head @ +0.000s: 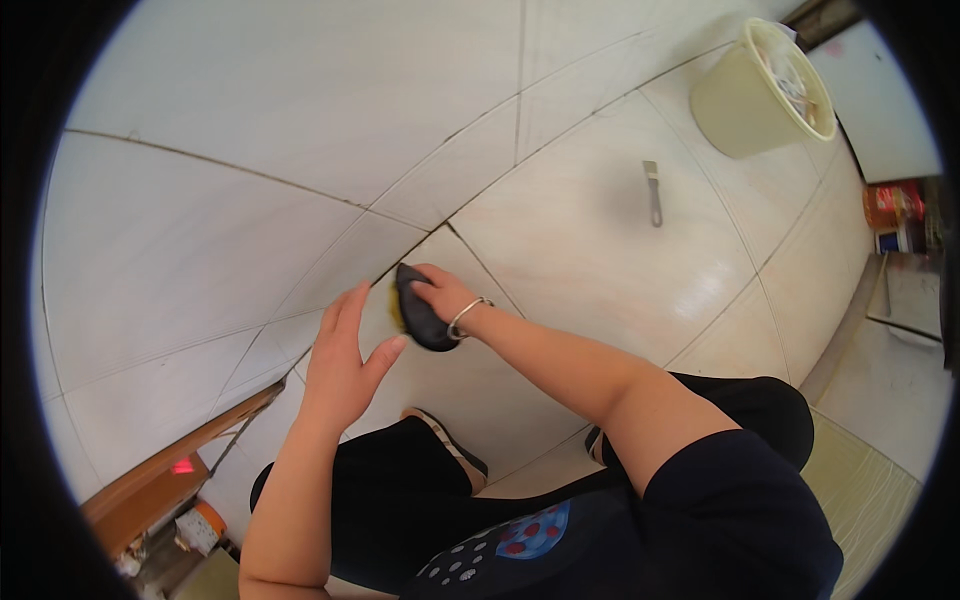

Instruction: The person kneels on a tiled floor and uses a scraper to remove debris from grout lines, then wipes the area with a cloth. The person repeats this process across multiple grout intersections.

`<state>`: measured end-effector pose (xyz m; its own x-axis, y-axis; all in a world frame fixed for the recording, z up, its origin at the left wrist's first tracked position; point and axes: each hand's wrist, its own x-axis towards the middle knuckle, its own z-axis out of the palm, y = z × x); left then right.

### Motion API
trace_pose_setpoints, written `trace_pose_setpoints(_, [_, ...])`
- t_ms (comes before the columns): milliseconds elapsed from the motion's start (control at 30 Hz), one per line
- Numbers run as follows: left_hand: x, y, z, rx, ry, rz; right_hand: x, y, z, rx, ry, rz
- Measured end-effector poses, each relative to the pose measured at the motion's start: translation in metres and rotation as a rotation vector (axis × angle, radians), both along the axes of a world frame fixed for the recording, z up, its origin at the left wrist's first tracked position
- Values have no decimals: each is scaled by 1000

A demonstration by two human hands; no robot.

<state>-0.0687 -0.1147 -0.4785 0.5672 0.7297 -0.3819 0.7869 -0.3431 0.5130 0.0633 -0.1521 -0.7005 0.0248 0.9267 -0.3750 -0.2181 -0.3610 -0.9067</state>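
My right hand [445,295], with a bracelet at the wrist, grips a dark scrubbing brush [429,319] with yellowish bristles along its left side. The brush is at the floor tiles beside the joint where floor and tiled wall meet. My left hand [345,360] is raised to the left of the brush, its fingers apart and holding nothing. Whether its fingertips touch the wall I cannot tell. A scraper [654,196] with a grey handle and a short flat blade lies on the floor tiles to the upper right.
A cream plastic bin [731,105] with waste in it stands by the wall at upper right. Wooden furniture [161,480] is at lower left, near an orange-and-white container [202,525]. At the right edge are a red-labelled jar [892,204] and a pale cabinet [874,112].
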Motion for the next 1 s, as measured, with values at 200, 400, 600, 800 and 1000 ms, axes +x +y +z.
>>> trace_pose_setpoints(200, [19, 24, -5, -273, -323, 338, 75, 2, 117, 198, 605, 557])
trace_pose_setpoints(400, [37, 6, 37, -317, -311, 367, 305, -56, -24, -468, -1467, -571])
trace_pose_setpoints(600, [30, -33, 80, -219, -367, 284, 296, -102, -44, -1033, -1330, -468])
trace_pose_setpoints(800, [27, -30, 91, -106, -419, 190, 313, -89, -89, -698, -1328, -205])
trace_pose_setpoints(1000, [2, -30, 95, 12, -368, -9, 281, -68, 8, -319, -1454, 304])
